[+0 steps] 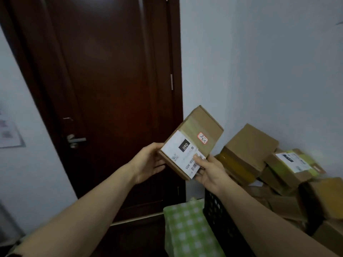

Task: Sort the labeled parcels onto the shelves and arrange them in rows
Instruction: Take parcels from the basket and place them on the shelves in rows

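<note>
A sheet of paper hung on the pale wall at far left, beside a dark wooden door with a metal handle. In front of the door's right edge, a person's left hand supported the left side of a small brown parcel, its grip clamped there with the thumb along the edge and the fingers beneath. The parcel was held in the air, tilted, with its white shipping label and a red-bordered sticker bearing handwriting turned toward the camera. The right hand had its grip clamped on the parcel's near right corner, thumb pressed on the label. Below lay a green checked cloth, just beside a black crate, and to the right more cardboard parcels were heaped against the wall. No shelf was in view. The step in hand appeared to be reading the label to decide the parcel's place. The next move would likely call for turning to the shelves and setting it square in a row.
</note>
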A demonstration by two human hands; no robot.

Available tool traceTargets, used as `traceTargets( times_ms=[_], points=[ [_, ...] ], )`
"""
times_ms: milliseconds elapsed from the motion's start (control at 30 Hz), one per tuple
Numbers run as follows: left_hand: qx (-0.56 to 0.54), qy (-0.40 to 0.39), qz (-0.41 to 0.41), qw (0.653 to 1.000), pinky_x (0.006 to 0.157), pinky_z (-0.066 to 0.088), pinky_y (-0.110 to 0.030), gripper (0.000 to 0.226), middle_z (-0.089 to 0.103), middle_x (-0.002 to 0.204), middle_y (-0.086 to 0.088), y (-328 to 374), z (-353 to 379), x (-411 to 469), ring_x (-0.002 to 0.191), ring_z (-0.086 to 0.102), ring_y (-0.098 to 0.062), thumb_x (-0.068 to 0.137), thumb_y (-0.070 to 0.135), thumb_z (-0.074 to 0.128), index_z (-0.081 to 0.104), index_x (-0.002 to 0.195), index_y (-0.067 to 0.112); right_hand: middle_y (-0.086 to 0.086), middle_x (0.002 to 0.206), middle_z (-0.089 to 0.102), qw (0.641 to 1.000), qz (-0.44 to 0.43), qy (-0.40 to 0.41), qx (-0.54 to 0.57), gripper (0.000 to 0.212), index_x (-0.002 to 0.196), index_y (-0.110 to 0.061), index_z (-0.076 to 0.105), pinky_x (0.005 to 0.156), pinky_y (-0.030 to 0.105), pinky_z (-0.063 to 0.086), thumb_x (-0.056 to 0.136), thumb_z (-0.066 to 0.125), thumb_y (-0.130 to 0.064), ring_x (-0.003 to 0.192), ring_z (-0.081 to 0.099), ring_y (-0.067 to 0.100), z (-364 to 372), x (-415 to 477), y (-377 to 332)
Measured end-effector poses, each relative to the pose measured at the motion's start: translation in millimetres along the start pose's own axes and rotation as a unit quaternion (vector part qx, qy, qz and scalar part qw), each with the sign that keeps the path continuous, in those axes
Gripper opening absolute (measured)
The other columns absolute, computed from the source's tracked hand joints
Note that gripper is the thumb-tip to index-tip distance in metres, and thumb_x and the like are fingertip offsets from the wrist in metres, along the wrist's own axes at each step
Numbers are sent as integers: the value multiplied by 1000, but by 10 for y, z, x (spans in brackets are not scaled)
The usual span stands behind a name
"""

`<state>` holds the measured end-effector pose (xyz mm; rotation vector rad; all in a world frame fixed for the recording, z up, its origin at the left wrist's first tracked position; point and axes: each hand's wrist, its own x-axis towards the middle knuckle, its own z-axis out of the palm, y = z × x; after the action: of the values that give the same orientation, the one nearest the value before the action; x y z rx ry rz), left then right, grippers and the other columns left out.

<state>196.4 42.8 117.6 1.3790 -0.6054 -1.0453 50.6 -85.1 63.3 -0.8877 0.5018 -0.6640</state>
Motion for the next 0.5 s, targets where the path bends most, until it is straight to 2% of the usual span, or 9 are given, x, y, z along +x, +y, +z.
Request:
traceTargets(
  times_ms=[67,133,267,400,500],
  points=[
    [41,36,29,998,93,44,-32,16,68,88,-1,99,-204,-116,89,62,-15,83,33,64,67,89,18,11,113,68,1000,-13,-21,-20,36,120,-11,56,70,44,59,86,64,-4,100,66,28,263,-4,36],
    [80,77,46,993,96,48,-35,26,73,97,-6,177,-383,-231,98,66,-19,78,25,73,70,102,13,8,107,69,998,-23,-34,-42,41,122,-11,54,67,44,58,84,66,-1,97,67,26,516,7,93],
    [56,130,90,986,72,58,-29,30,74,95,-10,238,-760,-440,84,70,-18,81,11,72,68,111,8,12,106,70,996,-16,-68,-60,56,127,-14,50,80,51,56,78,70,4,97,68,27,926,-9,228],
    [34,118,92,988,79,58,-33,41,71,106,-15,265,-1149,-626,96,68,-24,77,11,71,64,117,5,8,104,72,992,-14,-94,-87,46,121,-12,56,95,46,50,79,71,-4,100,67,25,1144,-15,268],
    [56,99,77,990,85,55,-37,45,70,111,-16,275,-1346,-751,102,66,-27,75,15,72,64,118,8,4,102,72,994,-40,-75,-75,31,111,-13,63,97,39,48,80,69,-13,101,65,21,1297,12,222]
  ],
)
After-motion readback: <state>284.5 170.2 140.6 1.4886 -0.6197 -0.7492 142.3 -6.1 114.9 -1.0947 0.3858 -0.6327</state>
